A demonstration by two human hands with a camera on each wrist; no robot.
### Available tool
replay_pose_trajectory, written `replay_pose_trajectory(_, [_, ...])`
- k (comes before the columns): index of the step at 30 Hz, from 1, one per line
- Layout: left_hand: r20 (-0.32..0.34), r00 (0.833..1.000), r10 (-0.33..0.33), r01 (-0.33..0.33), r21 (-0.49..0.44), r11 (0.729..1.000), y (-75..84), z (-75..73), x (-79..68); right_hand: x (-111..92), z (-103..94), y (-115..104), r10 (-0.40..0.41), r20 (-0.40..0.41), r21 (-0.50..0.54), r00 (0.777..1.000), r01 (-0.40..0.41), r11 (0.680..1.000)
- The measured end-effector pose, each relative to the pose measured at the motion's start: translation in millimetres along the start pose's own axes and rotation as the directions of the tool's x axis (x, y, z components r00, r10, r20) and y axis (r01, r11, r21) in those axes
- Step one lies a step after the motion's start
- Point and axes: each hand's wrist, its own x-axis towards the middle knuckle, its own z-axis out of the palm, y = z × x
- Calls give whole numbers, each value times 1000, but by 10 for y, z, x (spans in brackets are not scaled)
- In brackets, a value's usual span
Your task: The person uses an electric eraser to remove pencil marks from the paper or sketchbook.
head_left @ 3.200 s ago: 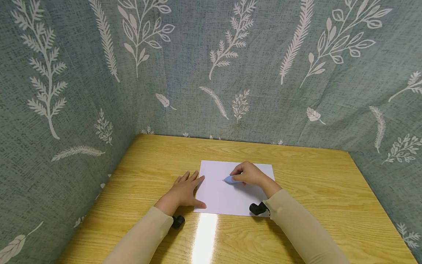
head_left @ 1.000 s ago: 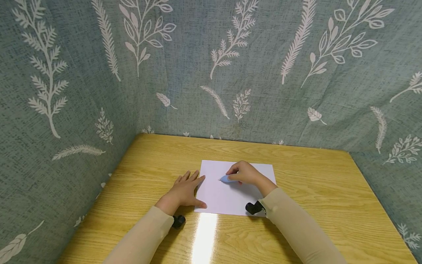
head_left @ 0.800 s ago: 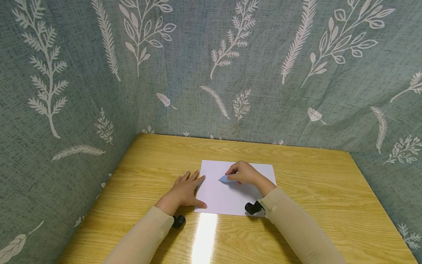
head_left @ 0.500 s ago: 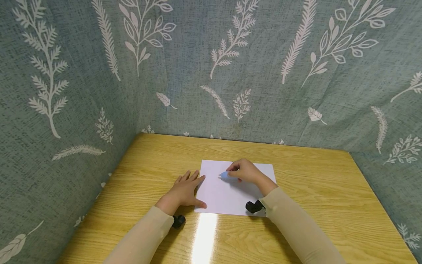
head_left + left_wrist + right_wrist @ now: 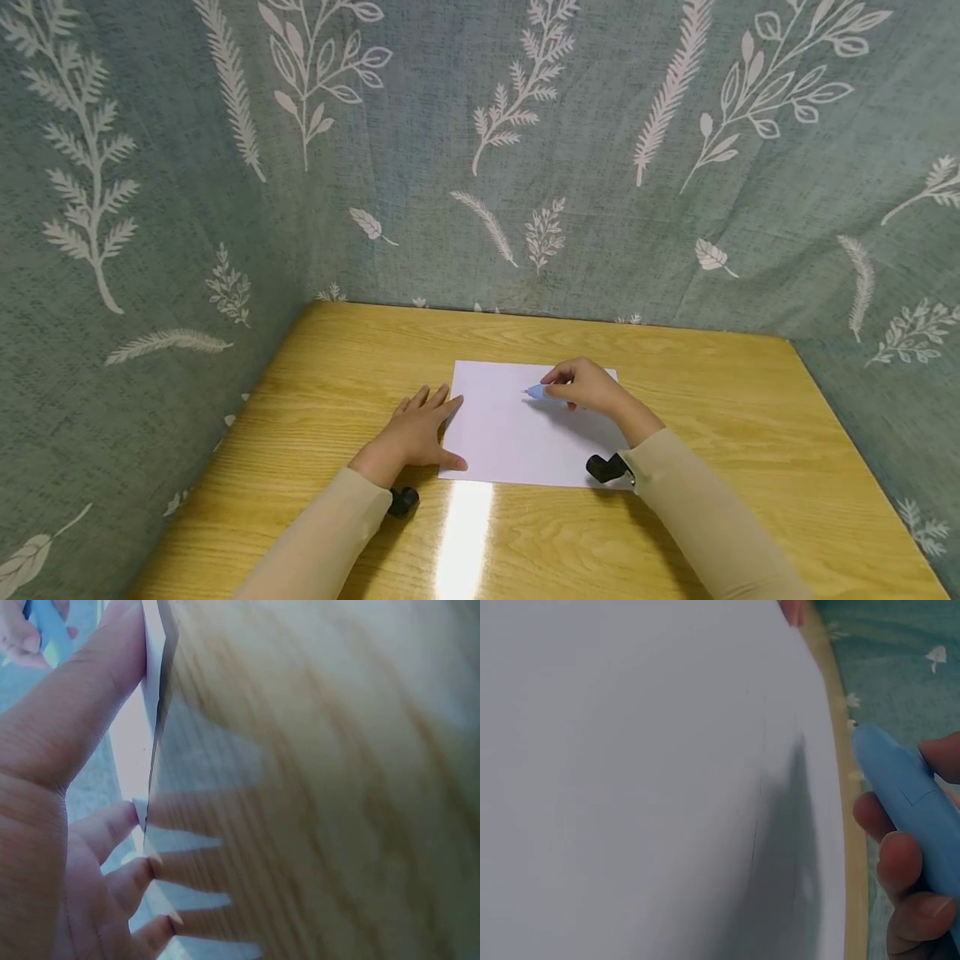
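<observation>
A sheet of white paper (image 5: pixel 502 442) lies on the wooden table. My left hand (image 5: pixel 420 429) is spread at its left edge, with thumb and index fingertip on the paper. Over the upper right part of the sheet, my right hand (image 5: pixel 588 387) pinches a thick light-blue pen (image 5: pixel 536 392) between thumb and fingers. The pen's narrow tip points left, its shadow falling on the paper below. In the right wrist view the pen (image 5: pixel 904 795) has a rounded front end, and several thin, faint lines (image 5: pixel 754 840) run along the paper.
The wooden table (image 5: pixel 360 358) extends around the sheet, with a bright light reflection (image 5: pixel 463 542) in front of it. Green-blue curtains (image 5: pixel 420 167) with white leaf prints enclose the back and sides. Black wrist cameras (image 5: pixel 606 468) sit under both cuffs.
The right hand with the pen first went left across the sheet, then lifted and moved back to the right and slightly farther away. The left hand has kept its place on the paper.
</observation>
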Motion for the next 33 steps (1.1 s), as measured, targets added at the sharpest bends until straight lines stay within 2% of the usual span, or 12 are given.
replay_pose_trajectory(7, [-6,1000,5,-6,-11,1000,-10,-21,-6,-124,-143,102,-12,-31,-21,999,12,1000])
replay_pose_trajectory(13, [-7,1000,9,-10,-17,1000,-9,-22,-11,-267,-250,201,23,-46,4,999,-23,1000])
replay_pose_trajectory(24, [-5,1000,6,-6,-14,1000,-5,-12,-14,-474,-345,425,1,-28,-3,1000,-1,1000])
replay_pose_trajectory(33, [2,1000,8,-8,-10,1000,6,-23,-21,-564,-365,490,61,-49,-6,997,-61,998])
